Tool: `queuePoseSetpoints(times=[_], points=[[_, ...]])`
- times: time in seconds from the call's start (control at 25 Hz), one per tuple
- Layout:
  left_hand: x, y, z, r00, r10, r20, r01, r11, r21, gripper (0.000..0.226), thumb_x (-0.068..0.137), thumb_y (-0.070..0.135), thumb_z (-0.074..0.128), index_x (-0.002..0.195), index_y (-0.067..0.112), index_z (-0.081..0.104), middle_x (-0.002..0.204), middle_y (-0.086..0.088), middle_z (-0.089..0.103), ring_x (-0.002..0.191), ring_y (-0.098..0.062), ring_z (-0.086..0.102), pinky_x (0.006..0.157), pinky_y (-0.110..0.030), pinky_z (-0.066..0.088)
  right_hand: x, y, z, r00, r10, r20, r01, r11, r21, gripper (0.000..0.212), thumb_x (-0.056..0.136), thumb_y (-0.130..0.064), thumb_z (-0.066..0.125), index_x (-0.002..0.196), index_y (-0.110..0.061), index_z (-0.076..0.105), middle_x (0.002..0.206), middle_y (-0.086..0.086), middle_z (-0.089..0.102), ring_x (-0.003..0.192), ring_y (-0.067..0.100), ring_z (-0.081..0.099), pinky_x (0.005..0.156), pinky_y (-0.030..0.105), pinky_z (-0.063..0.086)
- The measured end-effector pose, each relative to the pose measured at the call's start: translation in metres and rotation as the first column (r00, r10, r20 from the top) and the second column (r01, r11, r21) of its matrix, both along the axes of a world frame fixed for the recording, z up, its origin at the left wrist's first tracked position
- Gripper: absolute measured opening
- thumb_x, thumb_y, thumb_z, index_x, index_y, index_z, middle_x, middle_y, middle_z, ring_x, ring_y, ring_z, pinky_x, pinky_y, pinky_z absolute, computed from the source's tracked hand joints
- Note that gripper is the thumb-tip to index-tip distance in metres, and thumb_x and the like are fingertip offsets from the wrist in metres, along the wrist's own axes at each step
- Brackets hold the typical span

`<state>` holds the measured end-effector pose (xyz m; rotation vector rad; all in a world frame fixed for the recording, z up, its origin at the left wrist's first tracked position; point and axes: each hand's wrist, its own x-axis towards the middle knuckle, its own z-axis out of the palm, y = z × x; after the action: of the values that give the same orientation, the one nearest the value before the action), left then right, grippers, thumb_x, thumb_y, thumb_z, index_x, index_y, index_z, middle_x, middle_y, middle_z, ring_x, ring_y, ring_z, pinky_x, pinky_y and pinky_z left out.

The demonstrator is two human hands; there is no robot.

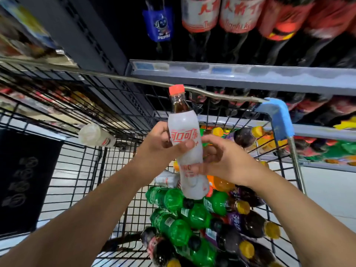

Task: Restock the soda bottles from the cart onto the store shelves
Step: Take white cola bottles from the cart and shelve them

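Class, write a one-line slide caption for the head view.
Left hand and right hand hold a white-labelled cola bottle over the cart of soda bottles.

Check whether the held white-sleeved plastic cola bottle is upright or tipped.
Nearly upright, slightly leaning: bottle has red cap on top, base over the wire cart; left hand and right hand grip it.

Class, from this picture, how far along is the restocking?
Looks done: red-labelled bottles line the shelf. In hand: left hand and right hand grip a white-labelled cola bottle over the cart. Left: green bottles and others fill the cart.
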<state>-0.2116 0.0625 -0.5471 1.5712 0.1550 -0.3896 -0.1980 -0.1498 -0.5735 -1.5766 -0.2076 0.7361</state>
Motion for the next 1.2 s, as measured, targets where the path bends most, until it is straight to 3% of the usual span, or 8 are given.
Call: queuePoseSetpoints(times=[0.24, 0.36, 0.44, 0.52, 0.64, 0.8, 1.04, 1.2], points=[[0.013, 0.014, -0.023, 0.99, -0.114, -0.082, 0.118, 0.992, 0.038, 0.034, 0.084, 0.049, 0.071, 0.108, 0.026, 0.065, 0.112, -0.003, 0.074, 0.101, -0.017, 0.073, 0.074, -0.026, 0.059, 0.002, -0.002, -0.006, 0.997, -0.022, 0.074, 0.031, 0.992, -0.126, 0.069, 0.055, -0.043, 0.093, 0.117, -0.034, 0.063, 0.114, -0.004, 0.074, 0.108, 0.018, 0.071, 0.092, 0.049, 0.059], [0.004, 0.051, -0.072, 0.966, -0.073, -0.249, 0.139, 0.956, 0.259, 0.019, 0.1, 0.022, 0.051, 0.109, 0.017, 0.067, 0.111, 0.001, 0.072, 0.099, -0.011, 0.069, 0.069, -0.02, 0.053, 0.007, -0.006, -0.007, 0.991, 0.014, 0.134, 0.03, 0.947, -0.32, 0.062, 0.055, -0.051, 0.084, 0.111, -0.045, 0.059, 0.107, -0.022, 0.071, 0.1, 0.0, 0.068, 0.082, 0.028, 0.059], [-0.012, 0.073, -0.106, 0.921, -0.224, -0.319, 0.37, 0.762, 0.531, 0.037, 0.096, 0.001, 0.053, 0.12, 0.027, 0.064, 0.125, 0.009, 0.063, 0.101, -0.01, 0.062, 0.066, -0.01, 0.048, 0.009, -0.007, -0.005, 0.988, 0.028, 0.154, 0.028, 0.938, -0.346, 0.055, 0.063, -0.043, 0.082, 0.113, -0.044, 0.059, 0.103, -0.035, 0.067, 0.093, -0.012, 0.064, 0.067, 0.007, 0.051], [-0.021, 0.084, -0.132, 0.842, -0.423, -0.334, 0.528, 0.527, 0.665, 0.054, 0.093, 0.011, 0.067, 0.139, 0.036, 0.054, 0.139, 0.011, 0.053, 0.114, -0.006, 0.053, 0.084, -0.006, 0.041, 0.009, -0.008, -0.005, 0.988, 0.019, 0.151, 0.035, 0.936, -0.351, 0.053, 0.069, -0.034, 0.082, 0.117, -0.039, 0.06, 0.102, -0.038, 0.066, 0.091, -0.016, 0.062, 0.063, 0.001, 0.046], [-0.003, 0.074, -0.15, 0.753, -0.592, -0.287, 0.627, 0.514, 0.585, 0.063, 0.079, 0.025, 0.086, 0.135, 0.037, 0.06, 0.123, 0.022, 0.054, 0.105, 0.013, 0.049, 0.079, 0.011, 0.027, 0.009, -0.008, -0.007, 0.991, 0.011, 0.131, 0.04, 0.926, -0.376, 0.053, 0.07, -0.032, 0.083, 0.117, -0.039, 0.06, 0.101, -0.03, 0.07, 0.092, -0.015, 0.063, 0.067, 0.008, 0.049], [0.031, 0.059, -0.17, 0.612, -0.687, -0.392, 0.779, 0.436, 0.451, 0.06, 0.07, 0.026, 0.092, 0.125, 0.03, 0.07, 0.102, 0.038, 0.061, 0.087, 0.034, 0.05, 0.08, 0.004, 0.035, 0.009, -0.008, -0.007, 0.993, 0.018, 0.115, 0.029, 0.92, -0.392, 0.055, 0.066, -0.034, 0.081, 0.116, -0.038, 0.06, 0.103, -0.026, 0.072, 0.096, -0.012, 0.064, 0.077, 0.013, 0.05], [0.045, 0.055, -0.18, 0.47, -0.754, -0.458, 0.874, 0.326, 0.36, 0.067, 0.069, 0.035, 0.092, 0.131, 0.035, 0.065, 0.097, 0.044, 0.06, 0.093, 0.027, 0.054, 0.079, 0.004, 0.037, 0.011, -0.009, -0.003, 0.994, 0.006, 0.112, 0.036, 0.929, -0.369, 0.052, 0.07, -0.028, 0.081, 0.119, -0.034, 0.061, 0.11, -0.016, 0.073, 0.104, 0.0, 0.066, 0.093, 0.034, 0.056], [0.038, 0.064, -0.168, 0.454, -0.741, -0.494, 0.884, 0.308, 0.351, 0.065, 0.066, 0.041, 0.092, 0.125, 0.039, 0.066, 0.107, 0.03, 0.065, 0.111, -0.003, 0.062, 0.098, -0.021, 0.044, 0.011, -0.009, -0.001, 0.994, 0.014, 0.111, 0.028, 0.93, -0.367, 0.055, 0.07, -0.029, 0.081, 0.121, -0.033, 0.061, 0.111, -0.016, 0.073, 0.106, 0.002, 0.066, 0.095, 0.038, 0.056]])
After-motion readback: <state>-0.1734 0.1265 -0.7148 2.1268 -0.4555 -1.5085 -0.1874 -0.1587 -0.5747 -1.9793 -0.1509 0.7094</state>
